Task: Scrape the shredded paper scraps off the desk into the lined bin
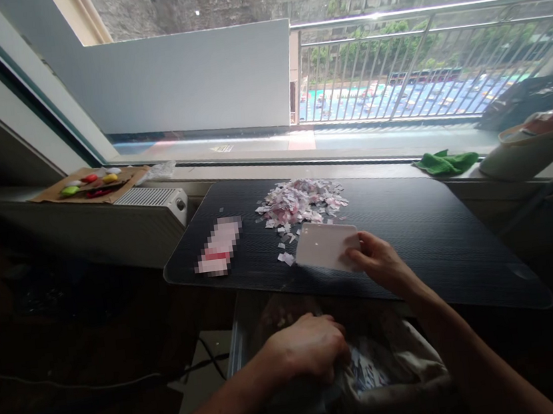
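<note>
A thin white rectangular card (324, 247) with rounded corners is in my right hand (379, 261), pinched at its right edge between thumb and fingers. It tilts over the black tabletop (399, 219), at the near side of a heap of small pale pink and white paper scraps (298, 201). A few loose scraps (287, 258) lie by the card's left edge. Below the table's front edge, my left hand (308, 347) is closed at the rim of a light cloth-like bag (415, 351). Its fingertips are mostly hidden. Whitish bits show in the bag's dim mouth.
A blurred pink and white item (219, 246) lies on the table's left. On the sill are brown paper (47, 190) with colourful lumps, a green cloth (445, 163) and a pale bin (522, 153). A radiator (149, 202) stands left; a cable (214, 359) runs below.
</note>
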Available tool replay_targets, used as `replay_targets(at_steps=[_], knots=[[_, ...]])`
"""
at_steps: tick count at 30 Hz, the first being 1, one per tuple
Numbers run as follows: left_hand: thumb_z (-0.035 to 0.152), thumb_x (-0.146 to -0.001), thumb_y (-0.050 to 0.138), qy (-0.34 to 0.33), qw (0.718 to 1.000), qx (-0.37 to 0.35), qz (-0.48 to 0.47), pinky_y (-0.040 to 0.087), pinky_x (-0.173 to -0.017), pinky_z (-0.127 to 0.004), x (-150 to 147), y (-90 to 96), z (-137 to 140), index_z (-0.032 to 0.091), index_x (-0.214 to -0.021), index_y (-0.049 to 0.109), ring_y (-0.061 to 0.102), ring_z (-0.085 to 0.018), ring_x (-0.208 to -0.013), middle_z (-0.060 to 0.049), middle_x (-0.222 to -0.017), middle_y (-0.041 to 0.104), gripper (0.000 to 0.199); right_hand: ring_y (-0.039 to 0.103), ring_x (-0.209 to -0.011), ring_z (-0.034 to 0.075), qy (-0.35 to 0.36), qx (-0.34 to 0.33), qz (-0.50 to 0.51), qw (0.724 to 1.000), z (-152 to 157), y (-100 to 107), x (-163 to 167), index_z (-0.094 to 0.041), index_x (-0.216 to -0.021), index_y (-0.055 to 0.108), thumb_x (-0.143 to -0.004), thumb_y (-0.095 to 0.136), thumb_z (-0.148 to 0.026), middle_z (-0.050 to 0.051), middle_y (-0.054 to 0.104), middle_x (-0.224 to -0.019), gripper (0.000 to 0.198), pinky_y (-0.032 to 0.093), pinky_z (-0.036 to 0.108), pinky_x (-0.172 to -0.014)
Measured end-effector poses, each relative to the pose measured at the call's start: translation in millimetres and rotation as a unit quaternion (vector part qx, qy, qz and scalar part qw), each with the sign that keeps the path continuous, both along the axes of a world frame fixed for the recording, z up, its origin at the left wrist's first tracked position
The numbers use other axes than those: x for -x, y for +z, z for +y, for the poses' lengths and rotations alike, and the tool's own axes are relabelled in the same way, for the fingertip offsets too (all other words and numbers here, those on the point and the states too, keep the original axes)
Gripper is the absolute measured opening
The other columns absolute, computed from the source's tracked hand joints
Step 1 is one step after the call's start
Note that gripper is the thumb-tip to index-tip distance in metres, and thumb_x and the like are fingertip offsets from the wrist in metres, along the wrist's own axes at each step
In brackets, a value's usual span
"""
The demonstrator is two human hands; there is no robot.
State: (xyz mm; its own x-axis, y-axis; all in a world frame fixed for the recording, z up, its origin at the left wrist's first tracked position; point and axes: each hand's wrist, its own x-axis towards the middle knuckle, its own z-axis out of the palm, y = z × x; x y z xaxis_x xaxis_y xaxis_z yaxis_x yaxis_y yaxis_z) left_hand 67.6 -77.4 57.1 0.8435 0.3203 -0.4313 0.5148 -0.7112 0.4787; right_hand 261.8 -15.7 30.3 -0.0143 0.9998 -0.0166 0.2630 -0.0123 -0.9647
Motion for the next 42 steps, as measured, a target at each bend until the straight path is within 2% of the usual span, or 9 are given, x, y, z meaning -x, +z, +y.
replay_targets(at_steps=[5,11,17,21,27,35,42], knots=[[0.013,-0.073,0.063,-0.001,1.0,-0.001,0.007,0.043,-0.086,-0.041,1,-3.0,-10,0.019,-0.087,0.068,0.054,-0.027,-0.104,-0.007,-0.103,0.064,0.016,0.06,-0.063,0.015,-0.012,-0.01,-0.014,1.0,3,4,4,-0.018,-0.095,0.057,-0.075,0.056,-0.032,0.002,0.067,-0.078,0.025,0.046,0.027,-0.057],[0.013,-0.073,0.063,0.005,1.0,-0.001,0.004,0.044,-0.086,-0.042,0,-8.1,-12,0.019,-0.092,0.069,0.054,-0.027,-0.105,-0.007,-0.103,0.064,0.021,0.057,-0.062,0.014,0.025,-0.009,-0.05,0.998,-1,8,-2,-0.019,-0.088,0.058,-0.073,0.055,-0.03,0.0,0.063,-0.071,0.019,0.042,0.026,-0.054],[0.013,-0.073,0.063,0.004,1.0,-0.004,-0.005,0.043,-0.087,-0.041,2,-8.6,-13,0.018,-0.086,0.069,0.054,-0.028,-0.105,-0.008,-0.102,0.064,0.014,0.058,-0.063,0.015,0.012,-0.008,-0.038,0.999,3,8,5,-0.019,-0.09,0.058,-0.072,0.057,-0.032,0.001,0.065,-0.074,0.022,0.043,0.026,-0.055],[0.012,-0.073,0.064,0.016,1.0,-0.004,-0.003,0.043,-0.088,-0.041,4,-10.2,-13,0.019,-0.088,0.069,0.054,-0.027,-0.105,-0.007,-0.1,0.064,0.017,0.058,-0.062,0.015,0.03,0.002,-0.024,0.999,4,5,9,-0.019,-0.09,0.058,-0.072,0.056,-0.031,0.0,0.064,-0.073,0.022,0.044,0.026,-0.056],[0.013,-0.074,0.066,0.026,1.0,0.001,-0.001,0.043,-0.088,-0.042,5,-10.4,-13,0.018,-0.09,0.069,0.054,-0.027,-0.105,-0.008,-0.103,0.064,0.017,0.058,-0.062,0.015,0.012,0.009,-0.018,1.0,-1,11,6,-0.019,-0.091,0.059,-0.071,0.057,-0.032,0.001,0.064,-0.075,0.023,0.044,0.026,-0.054],[0.014,-0.074,0.065,0.023,1.0,-0.005,0.001,0.043,-0.088,-0.043,5,-10.3,-13,0.016,-0.083,0.066,0.054,-0.028,-0.104,-0.008,-0.1,0.063,0.009,0.059,-0.063,0.015,0.046,0.005,-0.034,0.998,-3,4,12,-0.019,-0.088,0.059,-0.071,0.058,-0.03,0.001,0.064,-0.072,0.02,0.045,0.026,-0.055],[0.013,-0.073,0.065,0.02,1.0,-0.005,0.002,0.045,-0.082,-0.039,3,-8.7,-13,0.016,-0.083,0.066,0.055,-0.027,-0.101,-0.008,-0.095,0.062,0.01,0.059,-0.066,0.016,0.052,-0.012,-0.047,0.997,0,8,19,-0.019,-0.09,0.058,-0.074,0.054,-0.032,0.001,0.064,-0.075,0.021,0.045,0.026,-0.057]])
